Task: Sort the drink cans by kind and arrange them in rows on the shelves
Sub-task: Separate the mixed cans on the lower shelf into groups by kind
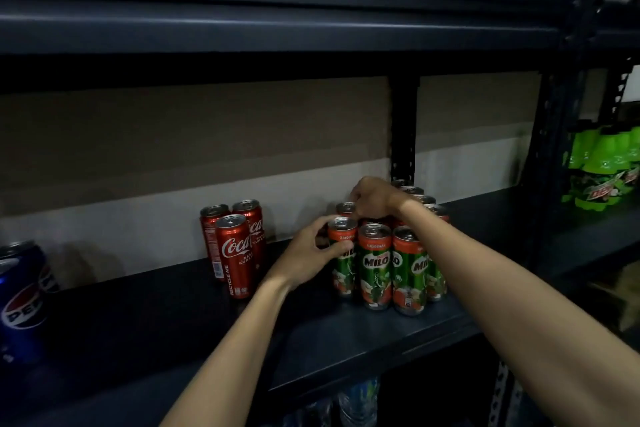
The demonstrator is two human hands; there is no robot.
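Green-and-red Milo cans (375,265) stand upright in a tight cluster on the dark middle shelf (166,319), in rows running back toward the wall. To their left, well apart, three red Coca-Cola cans (234,250) stand upright, touching. Blue Pepsi cans (22,302) (partly cut off) stand at the far left.

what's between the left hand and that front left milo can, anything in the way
Nothing visible. The left hand already grips the front-left Milo can, thumb across its front. The Coca-Cola cans stand apart to its left, clear of the hand. The right hand reaches over to a can behind it.
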